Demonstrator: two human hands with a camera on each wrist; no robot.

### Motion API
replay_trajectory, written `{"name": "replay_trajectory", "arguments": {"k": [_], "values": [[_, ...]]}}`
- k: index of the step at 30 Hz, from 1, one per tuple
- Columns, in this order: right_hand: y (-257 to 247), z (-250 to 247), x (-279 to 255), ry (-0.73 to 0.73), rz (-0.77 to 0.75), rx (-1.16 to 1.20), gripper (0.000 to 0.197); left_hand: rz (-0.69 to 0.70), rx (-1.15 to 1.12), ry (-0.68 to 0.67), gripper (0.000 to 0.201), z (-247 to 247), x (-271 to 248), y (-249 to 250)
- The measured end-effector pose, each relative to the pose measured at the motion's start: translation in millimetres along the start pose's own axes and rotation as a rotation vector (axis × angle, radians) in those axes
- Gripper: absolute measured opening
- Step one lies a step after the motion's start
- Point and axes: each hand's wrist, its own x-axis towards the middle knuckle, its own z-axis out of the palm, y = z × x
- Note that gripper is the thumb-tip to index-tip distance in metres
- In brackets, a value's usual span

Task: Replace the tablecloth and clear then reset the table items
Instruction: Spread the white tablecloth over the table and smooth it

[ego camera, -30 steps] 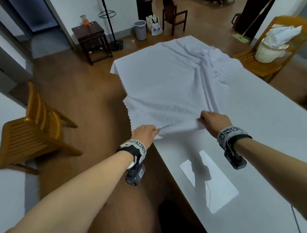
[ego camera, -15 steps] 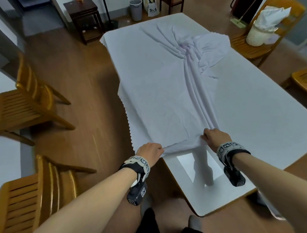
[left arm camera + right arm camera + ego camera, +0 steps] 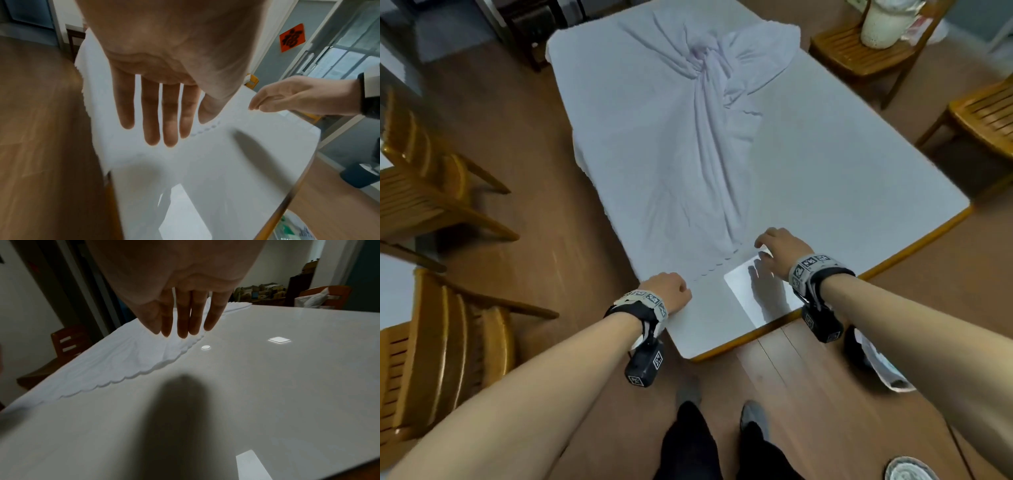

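Note:
A white tablecloth with a scalloped hem lies on the left half of the white table, bunched into a twisted ridge down its middle. Its near hem stops short of the table's near end. My left hand hovers over the hem's left corner; in the left wrist view its fingers are straight and spread, holding nothing. My right hand is at the hem's right end, its fingers straight just above the cloth. The right half of the table is bare and glossy.
Two wooden chairs stand to the left on the wooden floor, and two more to the right. A white basket sits on the far right chair. A round plate lies at bottom right.
Both hands pulled the cloth's hem toward the table's near end and then let go of it; their fingers are now straight. My view has moved back and looks further down.

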Motion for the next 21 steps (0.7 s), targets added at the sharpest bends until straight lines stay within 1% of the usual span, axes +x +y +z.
{"name": "replay_trajectory", "arguments": {"k": [5,7,11,14,17,21], "values": [[44,-43,-32,0.078,0.102,0.033,0.029,0.064,0.018,0.146,0.02,-59,14,59],[62,-60,-46,0.093,0.165,0.043,0.03,0.091,0.022,0.181,0.018,-79,22,83],[98,-93,-76,0.109,0.274,0.028,0.03,0.166,0.061,0.203,0.017,-109,50,130],[126,-118,-93,0.122,0.337,-0.003,0.031,0.232,0.092,0.217,0.027,-125,74,169],[153,-137,-105,0.16,0.404,-0.007,0.031,0.283,0.109,0.23,0.029,-136,91,208],[192,-154,-113,0.16,0.469,0.005,0.03,0.338,0.139,0.214,0.029,-149,112,261]]}}
